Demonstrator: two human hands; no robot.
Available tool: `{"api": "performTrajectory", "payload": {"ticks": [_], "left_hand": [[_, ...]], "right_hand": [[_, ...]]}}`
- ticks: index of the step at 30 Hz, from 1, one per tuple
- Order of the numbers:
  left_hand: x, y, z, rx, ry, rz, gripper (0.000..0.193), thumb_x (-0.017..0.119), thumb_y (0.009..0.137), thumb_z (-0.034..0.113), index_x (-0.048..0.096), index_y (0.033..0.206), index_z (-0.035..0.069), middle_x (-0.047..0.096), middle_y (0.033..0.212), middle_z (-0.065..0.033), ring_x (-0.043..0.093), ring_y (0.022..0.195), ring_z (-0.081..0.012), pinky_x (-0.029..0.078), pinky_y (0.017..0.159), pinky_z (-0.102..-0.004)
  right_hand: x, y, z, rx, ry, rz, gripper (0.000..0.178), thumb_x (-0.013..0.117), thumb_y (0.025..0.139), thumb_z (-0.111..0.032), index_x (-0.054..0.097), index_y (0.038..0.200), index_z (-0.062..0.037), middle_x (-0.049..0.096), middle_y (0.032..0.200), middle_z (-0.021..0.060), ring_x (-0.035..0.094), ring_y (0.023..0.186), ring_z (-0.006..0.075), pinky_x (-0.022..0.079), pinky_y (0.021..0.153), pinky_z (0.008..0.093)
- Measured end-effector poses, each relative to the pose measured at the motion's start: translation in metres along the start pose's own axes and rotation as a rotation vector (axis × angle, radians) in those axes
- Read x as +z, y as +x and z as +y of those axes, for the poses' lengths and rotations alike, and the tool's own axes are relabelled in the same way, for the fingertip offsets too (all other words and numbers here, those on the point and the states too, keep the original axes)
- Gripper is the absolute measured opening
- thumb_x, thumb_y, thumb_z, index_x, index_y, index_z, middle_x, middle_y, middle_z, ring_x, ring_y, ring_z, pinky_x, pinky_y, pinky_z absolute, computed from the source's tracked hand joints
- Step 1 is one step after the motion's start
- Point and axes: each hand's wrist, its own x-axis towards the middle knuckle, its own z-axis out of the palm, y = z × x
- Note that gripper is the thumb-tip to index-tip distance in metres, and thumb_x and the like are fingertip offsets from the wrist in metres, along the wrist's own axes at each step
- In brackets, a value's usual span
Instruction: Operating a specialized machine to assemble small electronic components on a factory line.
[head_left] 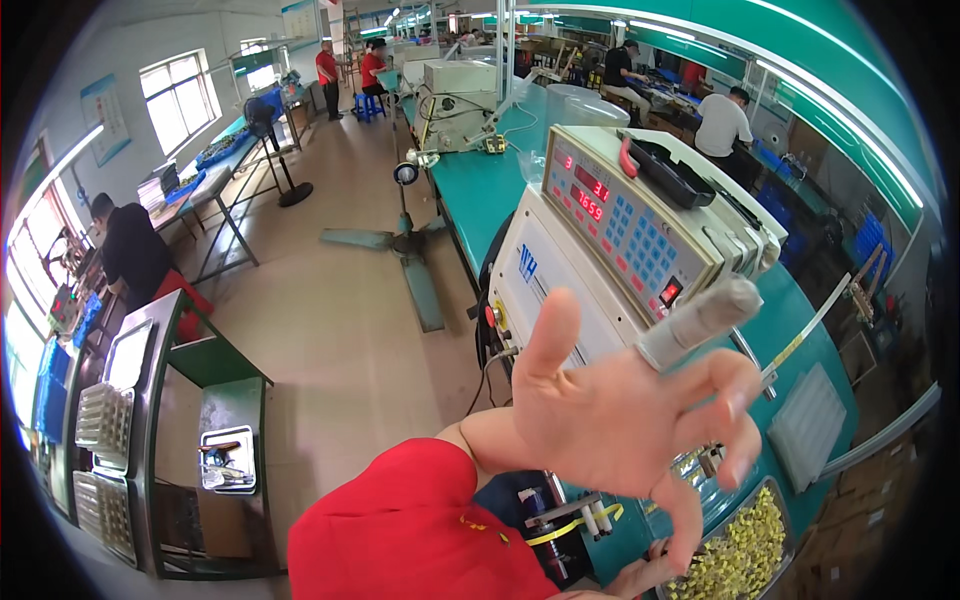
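Observation:
My left hand [610,420] is raised in front of the machine, palm toward me. Its thumb points up and its fingers are apart, holding nothing. A grey wrap covers the index finger. Behind this hand stands a cream control box [625,215] with red digits and a blue keypad. My right hand [640,577] shows only in part at the lower edge, beside a clear bin [790,545] heaped with small yellow parts [740,550]; its fingers are mostly hidden. A yellow tape strip [560,533] runs by metal rollers [597,516] just left of it.
The machine sits on a green bench [470,200]. On top of it lies a black tray [672,172] with a red-handled tool [628,158]. Clear plastic trays [808,425] lie at right. Left are a fan [408,245], a metal shelf [165,400] and a seated person [140,245].

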Motion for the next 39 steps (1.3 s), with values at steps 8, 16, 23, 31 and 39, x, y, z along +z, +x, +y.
{"api": "performTrajectory", "payload": {"ticks": [8, 16, 23, 31, 39], "left_hand": [[-0.001, 0.009, -0.007, -0.082, -0.134, -0.027, 0.098, 0.041, 0.084, 0.079, -0.005, 0.155, 0.03, 0.03, 0.133, -0.0141, 0.04, 0.115, -0.0444, 0.053, 0.078, -0.0584], [0.003, 0.009, -0.01, -0.051, -0.104, -0.022, 0.101, 0.041, 0.081, 0.082, -0.005, 0.155, 0.03, 0.031, 0.129, -0.0138, 0.042, 0.11, -0.0426, 0.053, 0.076, -0.054], [0.012, 0.008, -0.009, -0.023, -0.062, -0.002, 0.103, 0.041, 0.08, 0.083, -0.005, 0.155, 0.03, 0.033, 0.127, -0.0135, 0.043, 0.107, -0.041, 0.053, 0.075, -0.0514], [0.004, 0.009, -0.009, -0.039, -0.024, 0.02, 0.104, 0.042, 0.08, 0.083, -0.004, 0.155, 0.028, 0.032, 0.127, -0.0131, 0.043, 0.107, -0.0401, 0.053, 0.074, -0.0505], [-0.002, 0.009, -0.004, -0.084, -0.143, -0.064, 0.101, 0.045, 0.084, 0.077, -0.004, 0.155, 0.024, 0.03, 0.127, -0.0136, 0.041, 0.112, -0.0395, 0.054, 0.079, -0.0551]], "right_hand": [[0.015, -0.029, -0.035, -0.209, 0.115, -0.103, 0.022, 0.057, 0.093, -0.01, 0.043, 0.075, -0.0104, 0.037, 0.061, -0.0033, 0.032, 0.05, 0.0079, 0.025, 0.047, 0.0243], [0.022, -0.031, -0.041, -0.201, 0.058, -0.057, 0.03, 0.056, 0.094, -0.012, 0.04, 0.07, -0.012, 0.035, 0.058, -0.0035, 0.03, 0.049, 0.0073, 0.024, 0.047, 0.0244], [0.026, -0.035, -0.046, -0.215, 0.069, -0.127, 0.03, 0.056, 0.095, -0.012, 0.04, 0.069, -0.012, 0.035, 0.058, -0.0033, 0.03, 0.049, 0.0076, 0.025, 0.047, 0.0248], [0.017, -0.031, -0.041, -0.185, 0.113, -0.076, 0.025, 0.055, 0.095, -0.011, 0.042, 0.073, -0.0111, 0.037, 0.06, -0.0032, 0.031, 0.049, 0.0074, 0.025, 0.046, 0.0246], [0.016, -0.032, -0.04, -0.183, 0.133, -0.041, 0.022, 0.055, 0.095, -0.009, 0.044, 0.076, -0.0103, 0.038, 0.061, -0.0029, 0.032, 0.05, 0.007, 0.026, 0.046, 0.0243]]}}
